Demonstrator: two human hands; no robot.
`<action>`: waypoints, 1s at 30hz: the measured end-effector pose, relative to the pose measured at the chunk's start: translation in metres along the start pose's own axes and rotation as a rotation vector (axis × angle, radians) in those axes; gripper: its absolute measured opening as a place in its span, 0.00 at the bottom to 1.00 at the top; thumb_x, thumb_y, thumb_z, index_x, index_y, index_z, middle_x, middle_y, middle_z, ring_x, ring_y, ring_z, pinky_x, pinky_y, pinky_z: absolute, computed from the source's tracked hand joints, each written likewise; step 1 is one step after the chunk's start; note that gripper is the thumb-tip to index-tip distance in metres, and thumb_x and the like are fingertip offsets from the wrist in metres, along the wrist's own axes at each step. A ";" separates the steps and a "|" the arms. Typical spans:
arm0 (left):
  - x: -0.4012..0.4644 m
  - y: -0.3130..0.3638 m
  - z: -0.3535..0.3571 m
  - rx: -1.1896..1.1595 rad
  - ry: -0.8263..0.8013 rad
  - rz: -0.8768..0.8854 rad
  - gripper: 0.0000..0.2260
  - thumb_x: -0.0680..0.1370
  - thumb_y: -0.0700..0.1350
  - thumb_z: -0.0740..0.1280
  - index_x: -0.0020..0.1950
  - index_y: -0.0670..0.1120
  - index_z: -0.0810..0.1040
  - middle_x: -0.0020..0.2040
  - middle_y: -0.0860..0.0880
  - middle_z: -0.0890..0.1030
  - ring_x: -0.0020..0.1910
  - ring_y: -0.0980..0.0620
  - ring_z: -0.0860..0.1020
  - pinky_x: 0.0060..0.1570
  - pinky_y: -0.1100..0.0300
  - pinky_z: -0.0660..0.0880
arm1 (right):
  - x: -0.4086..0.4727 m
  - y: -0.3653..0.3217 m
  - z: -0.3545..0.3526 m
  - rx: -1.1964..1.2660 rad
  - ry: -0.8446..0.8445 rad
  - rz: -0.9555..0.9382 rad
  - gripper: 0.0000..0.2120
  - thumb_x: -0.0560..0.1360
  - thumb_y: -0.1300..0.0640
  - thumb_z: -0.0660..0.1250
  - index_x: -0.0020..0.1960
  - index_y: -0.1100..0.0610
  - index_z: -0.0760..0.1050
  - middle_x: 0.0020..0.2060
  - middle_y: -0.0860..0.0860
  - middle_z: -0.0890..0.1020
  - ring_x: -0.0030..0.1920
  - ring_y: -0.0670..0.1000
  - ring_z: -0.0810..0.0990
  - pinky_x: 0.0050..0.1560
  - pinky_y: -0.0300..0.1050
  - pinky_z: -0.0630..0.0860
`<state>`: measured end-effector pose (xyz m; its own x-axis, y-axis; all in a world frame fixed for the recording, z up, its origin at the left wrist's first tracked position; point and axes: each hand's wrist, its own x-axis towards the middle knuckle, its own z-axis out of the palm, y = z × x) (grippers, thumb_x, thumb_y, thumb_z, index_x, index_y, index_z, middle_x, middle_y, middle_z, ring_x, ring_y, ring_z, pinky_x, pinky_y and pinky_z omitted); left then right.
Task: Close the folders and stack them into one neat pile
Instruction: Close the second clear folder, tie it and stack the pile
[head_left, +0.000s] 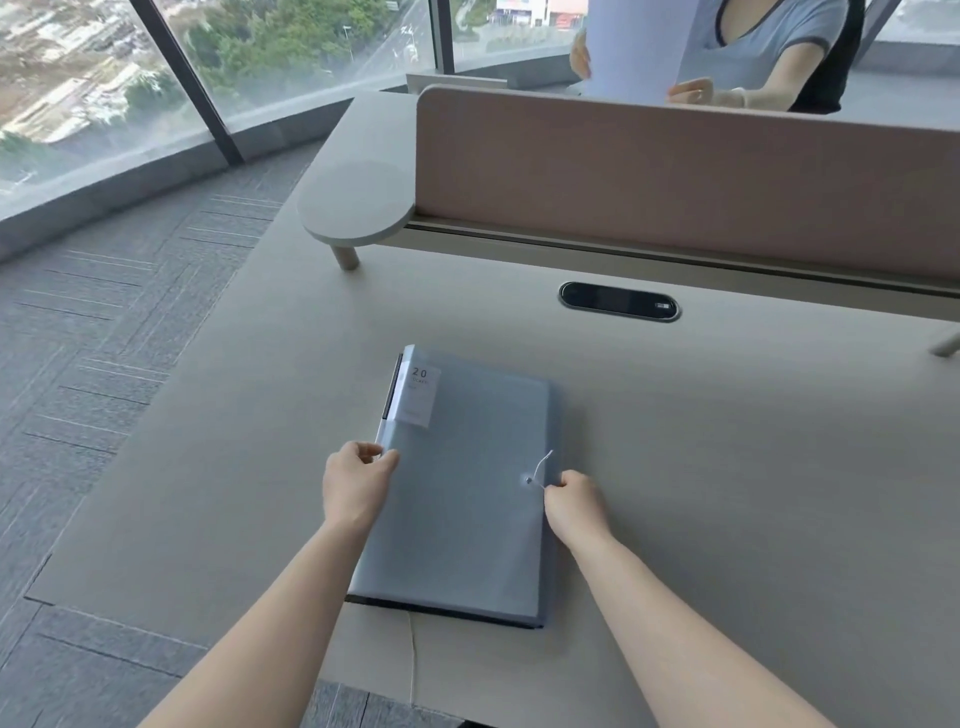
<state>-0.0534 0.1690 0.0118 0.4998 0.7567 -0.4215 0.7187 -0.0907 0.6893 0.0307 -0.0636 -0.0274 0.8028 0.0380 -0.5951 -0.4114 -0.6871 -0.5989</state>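
Closed blue folder (457, 499) lies flat on table (727, 467). Left hand (356, 486) grip pinches its spine edge; right hand (576, 506) grip pinches the closure string (543, 465).

The small print under "20" on the label (420, 392), beyond the left fingers (382, 460), blurs; lower folders (441, 610) show only edges.

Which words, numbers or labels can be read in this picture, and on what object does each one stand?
"20": on the white label at the top left corner of the blue folder.
Smaller print under the "20" on the same label: too blurred to read.
Small white mark on the black cable port in the desk: too small to read.
No other text shows.
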 end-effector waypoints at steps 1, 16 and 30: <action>0.001 -0.001 -0.001 -0.001 -0.012 -0.002 0.14 0.75 0.47 0.70 0.58 0.42 0.79 0.57 0.43 0.81 0.54 0.44 0.80 0.53 0.50 0.77 | 0.000 -0.001 0.001 -0.003 0.000 0.004 0.10 0.72 0.65 0.58 0.33 0.56 0.65 0.34 0.52 0.72 0.29 0.51 0.66 0.28 0.43 0.59; 0.011 -0.008 -0.007 -0.033 -0.285 -0.091 0.26 0.72 0.60 0.66 0.63 0.43 0.77 0.60 0.41 0.80 0.54 0.44 0.80 0.60 0.44 0.76 | 0.011 -0.004 -0.002 -0.003 0.025 0.135 0.12 0.69 0.70 0.59 0.29 0.60 0.64 0.26 0.55 0.68 0.31 0.56 0.68 0.29 0.43 0.58; 0.007 -0.007 -0.001 -0.085 -0.368 -0.096 0.36 0.67 0.63 0.70 0.70 0.44 0.75 0.67 0.44 0.79 0.63 0.42 0.79 0.66 0.42 0.73 | 0.022 0.015 -0.011 0.258 0.088 0.256 0.08 0.67 0.69 0.60 0.29 0.63 0.70 0.31 0.61 0.76 0.35 0.60 0.75 0.38 0.51 0.73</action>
<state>-0.0551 0.1753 0.0049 0.5832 0.4749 -0.6590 0.7359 0.0345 0.6762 0.0473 -0.0813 -0.0436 0.6890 -0.1816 -0.7017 -0.6902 -0.4600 -0.5586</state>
